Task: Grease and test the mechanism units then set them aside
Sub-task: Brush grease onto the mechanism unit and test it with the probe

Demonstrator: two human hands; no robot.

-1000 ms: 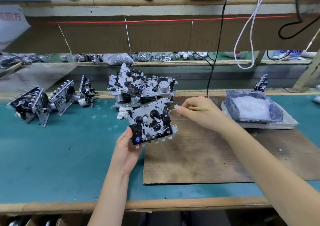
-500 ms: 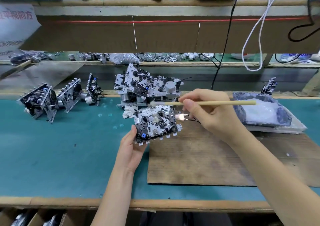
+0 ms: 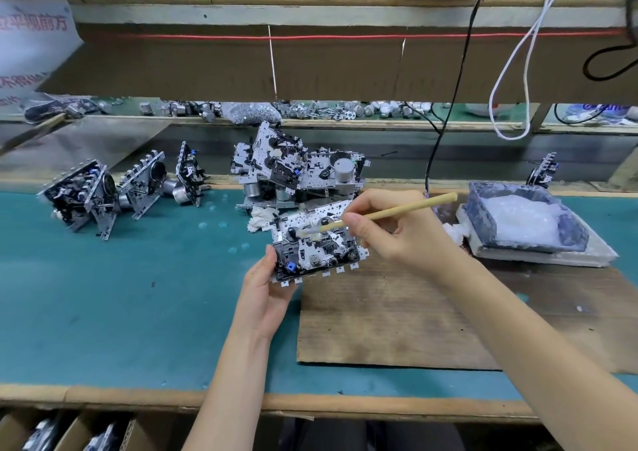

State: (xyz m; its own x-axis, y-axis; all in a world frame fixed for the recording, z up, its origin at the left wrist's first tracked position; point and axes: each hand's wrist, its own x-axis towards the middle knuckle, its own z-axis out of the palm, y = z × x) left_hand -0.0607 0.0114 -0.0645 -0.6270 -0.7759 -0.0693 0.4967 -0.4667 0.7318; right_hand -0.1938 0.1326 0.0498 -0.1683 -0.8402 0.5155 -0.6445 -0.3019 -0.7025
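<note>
Mechanism unit (image 3: 316, 248) held tilted toward the viewer over the teal bench, left hand (image 3: 266, 292) gripping its lower left edge to steady it. Right hand (image 3: 397, 235) pinches the brush (image 3: 414, 206), tip on the gears. Grease tray (image 3: 524, 223) lies near, presumably for reloading.

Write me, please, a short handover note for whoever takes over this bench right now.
Left hand grips a mechanism unit by its near left corner, over the wooden board.
Right hand pinches the brush, with its bristles on the unit's top face.
Grease tray sits to the right. A pile of units lies behind, and a row of units at far left.
Greasing is under way. Testing this unit and setting it aside remain.
</note>
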